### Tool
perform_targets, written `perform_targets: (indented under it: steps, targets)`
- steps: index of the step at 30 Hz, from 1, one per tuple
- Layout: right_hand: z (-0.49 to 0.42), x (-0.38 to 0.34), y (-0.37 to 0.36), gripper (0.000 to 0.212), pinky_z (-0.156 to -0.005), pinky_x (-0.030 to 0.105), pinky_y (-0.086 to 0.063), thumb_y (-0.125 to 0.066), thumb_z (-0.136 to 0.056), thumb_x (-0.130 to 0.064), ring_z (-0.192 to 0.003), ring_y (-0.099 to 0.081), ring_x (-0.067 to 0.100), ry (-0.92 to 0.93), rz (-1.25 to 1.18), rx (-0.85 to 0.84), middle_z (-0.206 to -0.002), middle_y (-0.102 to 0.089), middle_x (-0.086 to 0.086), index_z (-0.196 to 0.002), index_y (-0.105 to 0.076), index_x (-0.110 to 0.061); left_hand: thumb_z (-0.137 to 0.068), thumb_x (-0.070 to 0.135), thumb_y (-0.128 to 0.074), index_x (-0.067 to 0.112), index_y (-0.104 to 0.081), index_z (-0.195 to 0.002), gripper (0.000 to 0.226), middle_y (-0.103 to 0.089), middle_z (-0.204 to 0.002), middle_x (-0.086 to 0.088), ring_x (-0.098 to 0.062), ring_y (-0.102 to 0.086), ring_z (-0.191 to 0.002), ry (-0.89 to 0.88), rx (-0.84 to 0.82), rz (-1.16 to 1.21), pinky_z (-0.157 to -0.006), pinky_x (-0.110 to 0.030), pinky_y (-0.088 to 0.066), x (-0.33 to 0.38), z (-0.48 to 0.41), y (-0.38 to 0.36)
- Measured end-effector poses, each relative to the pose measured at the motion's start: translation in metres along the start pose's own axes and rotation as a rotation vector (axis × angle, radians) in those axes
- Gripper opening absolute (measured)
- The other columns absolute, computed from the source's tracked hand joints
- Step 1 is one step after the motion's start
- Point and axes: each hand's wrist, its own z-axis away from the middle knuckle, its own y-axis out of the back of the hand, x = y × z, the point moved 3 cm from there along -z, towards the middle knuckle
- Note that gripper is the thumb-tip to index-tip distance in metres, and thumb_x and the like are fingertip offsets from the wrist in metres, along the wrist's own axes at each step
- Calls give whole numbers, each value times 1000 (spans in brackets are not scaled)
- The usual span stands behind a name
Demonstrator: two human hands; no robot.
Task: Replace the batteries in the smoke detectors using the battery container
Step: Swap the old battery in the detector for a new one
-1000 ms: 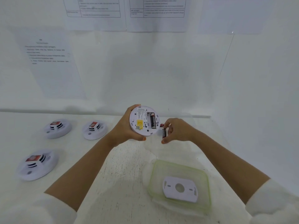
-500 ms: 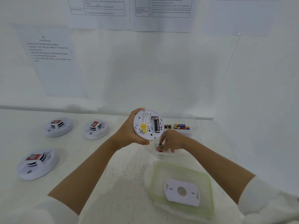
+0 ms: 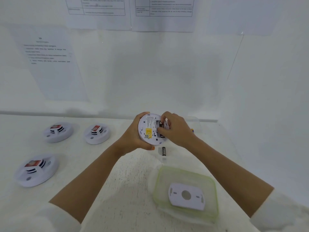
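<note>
In the head view, just above the middle of the frame, the left hand (image 3: 132, 139) grips a round white plastic smoke detector (image 3: 148, 131) by its rim, fingers curled behind it and thumb under its lower edge. The detector is raised off the white table (image 3: 103, 173) with its back, which carries a yellow sticker, turned toward the camera. The right hand (image 3: 177, 131) reaches in from the right, touching the detector. Its thumb and curled forefinger pinch a dark cylindrical battery (image 3: 160, 126) sitting in the open compartment. Directly below the detector, apart from both hands, a second black battery (image 3: 163, 151) lies loose on the table. A clear plastic battery container (image 3: 197, 123) shows only as an edge behind the right hand. In the lower right a green-rimmed transparent lid (image 3: 160, 180) lies flat with a white mounting plate (image 3: 186, 196) resting on it. Three more white smoke detectors (image 3: 58, 132) (image 3: 97, 133) (image 3: 36, 169) sit face up at the left.
</note>
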Motion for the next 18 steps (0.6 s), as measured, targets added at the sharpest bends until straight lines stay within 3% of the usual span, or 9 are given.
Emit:
perform_targets:
  steps: [4, 18]
  targets:
    - [-4, 3, -4, 22, -49, 20, -29, -68, -75, -17, -56, -36, 9, -67, -54, 12, -62, -41, -4, -82, -47, -13, -47, -8, -78, 24, -30, -131, 102, -48, -125, 3, 2, -56, -105, -5, 9, 7, -73, -19, -53, -1, 1, -4]
    - [-5, 4, -10, 27, -51, 20, -33, -70, -72, -18, -65, -43, 17, -106, -68, 23, -76, -52, 7, -81, -46, -11, -49, -6, -80, 24, -32, -129, 98, -48, -123, 6, 4, -54, -107, -6, -3, -49, -75, -17, -51, -3, 2, -2]
